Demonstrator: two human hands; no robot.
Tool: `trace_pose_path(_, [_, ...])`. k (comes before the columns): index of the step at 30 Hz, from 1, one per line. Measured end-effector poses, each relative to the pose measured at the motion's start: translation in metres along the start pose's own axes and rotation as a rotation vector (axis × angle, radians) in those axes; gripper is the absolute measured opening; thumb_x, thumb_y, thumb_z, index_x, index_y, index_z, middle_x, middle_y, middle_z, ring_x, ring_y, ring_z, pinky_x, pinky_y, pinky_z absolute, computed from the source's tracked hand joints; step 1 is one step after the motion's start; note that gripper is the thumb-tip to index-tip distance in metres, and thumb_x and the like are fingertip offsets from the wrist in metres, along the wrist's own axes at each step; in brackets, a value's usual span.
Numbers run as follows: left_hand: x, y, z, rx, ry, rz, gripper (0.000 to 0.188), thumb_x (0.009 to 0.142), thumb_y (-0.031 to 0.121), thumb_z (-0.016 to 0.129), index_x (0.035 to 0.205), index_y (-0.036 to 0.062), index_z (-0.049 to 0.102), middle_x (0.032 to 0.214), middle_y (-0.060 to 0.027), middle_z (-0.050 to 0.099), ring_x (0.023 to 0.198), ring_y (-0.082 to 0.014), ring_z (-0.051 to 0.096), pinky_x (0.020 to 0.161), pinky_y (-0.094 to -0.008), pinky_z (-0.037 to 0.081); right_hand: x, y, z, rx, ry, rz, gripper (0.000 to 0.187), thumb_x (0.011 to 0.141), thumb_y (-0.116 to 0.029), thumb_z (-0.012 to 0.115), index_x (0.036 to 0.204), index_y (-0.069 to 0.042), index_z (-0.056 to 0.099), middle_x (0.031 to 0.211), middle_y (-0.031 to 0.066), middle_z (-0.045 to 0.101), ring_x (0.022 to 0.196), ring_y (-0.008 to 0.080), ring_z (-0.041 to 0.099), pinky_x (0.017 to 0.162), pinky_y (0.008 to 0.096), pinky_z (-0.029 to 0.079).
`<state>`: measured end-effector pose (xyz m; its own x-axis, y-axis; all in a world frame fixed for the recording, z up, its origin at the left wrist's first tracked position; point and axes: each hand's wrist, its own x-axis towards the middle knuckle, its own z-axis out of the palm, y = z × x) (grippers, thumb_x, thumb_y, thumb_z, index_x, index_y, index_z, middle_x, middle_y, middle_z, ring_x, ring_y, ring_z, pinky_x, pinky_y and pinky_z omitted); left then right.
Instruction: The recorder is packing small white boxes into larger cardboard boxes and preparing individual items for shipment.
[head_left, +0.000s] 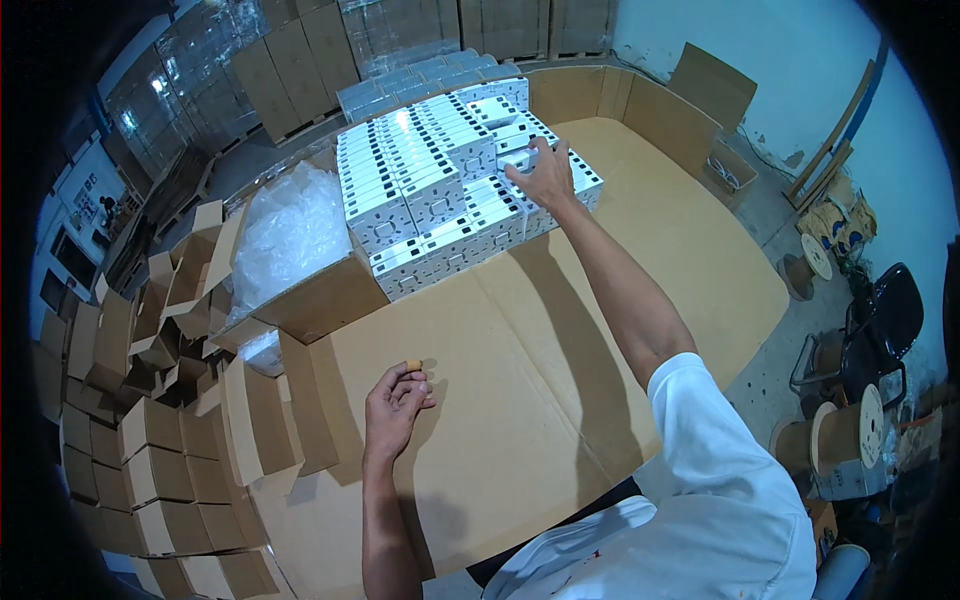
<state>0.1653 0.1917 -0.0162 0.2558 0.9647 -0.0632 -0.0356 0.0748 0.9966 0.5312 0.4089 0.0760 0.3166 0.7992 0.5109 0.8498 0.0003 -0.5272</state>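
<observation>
Fingers spread, right hand (547, 182) at white boxes (402, 172), grip partly hidden, can't tell; left hand (391, 412), fingers loosely parted, open desk (500, 390) rightward, carton edge (312, 410) leftward!

Black chair (895, 308): stands on grey floor (770, 345), near pale blue wall (810, 110); has tan spool (845, 440) just beside.

Near the surface's (700, 200) far edge, white boxes (435, 185) are partly hidden by the right hand (548, 178); the left forearm (387, 520) is cut off.
</observation>
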Motion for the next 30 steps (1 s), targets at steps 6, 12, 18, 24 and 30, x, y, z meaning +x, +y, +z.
trace_pose_path(6, [-0.004, 0.002, -0.006, 0.029, 0.008, 0.001, 0.035, 0.097, 0.004, 0.062, 0.13, -0.005, 0.054, 0.11, -0.0114, 0.061, 0.096, -0.0166, 0.064, 0.08, -0.032, 0.061, -0.001, -0.004, 0.012, 0.11, 0.039, -0.04, 0.064, 0.079, -0.033, 0.082, 0.122, 0.0, 0.048, 0.124, 0.0265, 0.037, 0.088, 0.0421, 0.064, 0.082, 0.0463, 0.056])
trace_pose_path(12, [-0.001, 0.003, -0.004, 0.037, 0.022, -0.019, 0.036, 0.096, 0.003, 0.063, 0.13, -0.0064, 0.054, 0.11, -0.0127, 0.061, 0.096, -0.0171, 0.065, 0.08, -0.0326, 0.062, -0.003, 0.008, 0.026, 0.163, 0.203, -0.177, 0.065, 0.078, -0.032, 0.084, 0.119, -0.001, 0.044, 0.119, 0.0229, 0.037, 0.086, 0.0415, 0.061, 0.078, 0.0474, 0.056])
trace_pose_path(18, [0.001, 0.004, -0.004, 0.015, 0.024, -0.022, 0.036, 0.096, 0.003, 0.063, 0.129, -0.0076, 0.054, 0.109, -0.0132, 0.062, 0.097, -0.017, 0.065, 0.08, -0.0328, 0.063, -0.006, -0.002, 0.026, 0.207, 0.246, -0.132, 0.067, 0.074, -0.035, 0.084, 0.117, 0.001, 0.046, 0.114, 0.0177, 0.042, 0.103, 0.0344, 0.05, 0.086, 0.0432, 0.047])
trace_pose_path(24, [0.005, -0.001, -0.008, 0.013, 0.018, -0.009, 0.036, 0.096, 0.003, 0.063, 0.129, -0.0075, 0.054, 0.11, -0.0135, 0.062, 0.096, -0.0168, 0.065, 0.08, -0.0328, 0.063, -0.006, -0.002, 0.032, 0.217, 0.371, -0.216, 0.068, 0.072, -0.033, 0.085, 0.116, 0.001, 0.046, 0.112, 0.0179, 0.043, 0.104, 0.0343, 0.047, 0.087, 0.0439, 0.046])
trace_pose_path(30, [0.002, -0.003, -0.01, 0.023, 0.026, -0.01, 0.036, 0.096, 0.002, 0.063, 0.129, -0.0069, 0.055, 0.109, -0.0134, 0.062, 0.096, -0.0168, 0.065, 0.079, -0.033, 0.063, -0.008, -0.006, 0.028, 0.239, 0.386, -0.198, 0.069, 0.072, -0.033, 0.085, 0.118, 0.001, 0.047, 0.111, 0.0191, 0.043, 0.104, 0.0345, 0.047, 0.088, 0.044, 0.046])
